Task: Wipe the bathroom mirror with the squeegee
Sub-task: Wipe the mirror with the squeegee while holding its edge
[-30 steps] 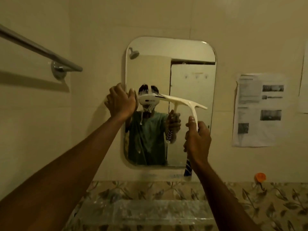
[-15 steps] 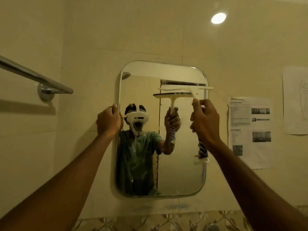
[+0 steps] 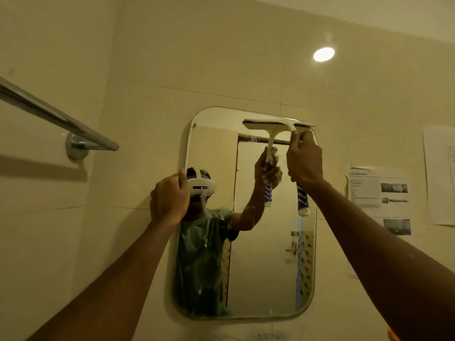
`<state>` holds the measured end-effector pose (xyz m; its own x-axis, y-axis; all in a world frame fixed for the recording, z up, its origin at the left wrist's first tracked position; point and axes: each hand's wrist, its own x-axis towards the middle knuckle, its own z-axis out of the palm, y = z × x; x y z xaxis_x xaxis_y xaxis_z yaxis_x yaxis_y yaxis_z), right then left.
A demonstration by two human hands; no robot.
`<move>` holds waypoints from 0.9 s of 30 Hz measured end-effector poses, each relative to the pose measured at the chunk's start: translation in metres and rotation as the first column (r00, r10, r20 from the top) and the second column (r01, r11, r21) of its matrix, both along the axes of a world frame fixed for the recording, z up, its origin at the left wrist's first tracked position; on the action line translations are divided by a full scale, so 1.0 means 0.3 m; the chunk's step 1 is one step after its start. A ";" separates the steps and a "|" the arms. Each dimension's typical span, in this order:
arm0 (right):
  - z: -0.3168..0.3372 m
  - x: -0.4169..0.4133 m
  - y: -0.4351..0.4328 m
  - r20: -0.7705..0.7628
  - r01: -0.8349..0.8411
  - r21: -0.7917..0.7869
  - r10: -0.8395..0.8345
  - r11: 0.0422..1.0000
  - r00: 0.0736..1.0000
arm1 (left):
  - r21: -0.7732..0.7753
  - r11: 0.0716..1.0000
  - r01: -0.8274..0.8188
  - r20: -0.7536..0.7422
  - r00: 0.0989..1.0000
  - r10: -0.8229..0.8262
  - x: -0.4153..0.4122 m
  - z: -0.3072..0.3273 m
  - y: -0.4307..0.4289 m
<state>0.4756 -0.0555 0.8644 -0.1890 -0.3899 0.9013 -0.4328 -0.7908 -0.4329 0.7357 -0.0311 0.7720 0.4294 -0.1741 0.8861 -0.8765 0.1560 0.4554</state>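
A rounded rectangular mirror (image 3: 266, 254) hangs on the cream tiled wall, with streaks of foam running down its left half. My right hand (image 3: 304, 161) grips the squeegee (image 3: 283, 124) by its white and blue handle. The white blade lies level against the glass at the mirror's top right edge. The handle's blue end sticks out below my fist. My left hand (image 3: 169, 198) holds the mirror's left edge at mid height, thumb curled over the rim. The glass reflects a person with a headset.
A chrome towel bar (image 3: 56, 119) juts out from the left wall at upper left. Printed paper sheets (image 3: 379, 193) are stuck to the wall right of the mirror. A round ceiling light (image 3: 323, 54) glows above.
My right hand has lifted the squeegee from the mirror's middle to its top right edge, and the blade has turned level. My view has tilted upward. My left hand stays on the mirror's left edge.
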 end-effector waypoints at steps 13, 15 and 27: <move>-0.392 0.018 -0.031 -0.084 0.019 0.133 -0.008 0.991 0.996 | -0.077 0.997 -0.006 -0.012 1.000 0.005 -0.002 -0.015 -0.022; -0.401 0.006 0.000 -0.111 0.046 0.169 -0.027 0.985 0.993 | -0.072 0.997 0.001 -0.007 1.000 -0.001 -0.005 -0.014 -0.017; 0.048 -0.101 0.088 -0.134 0.012 0.214 0.017 0.977 0.991 | -0.051 0.998 0.031 -0.045 0.998 -0.034 -0.014 -0.010 0.007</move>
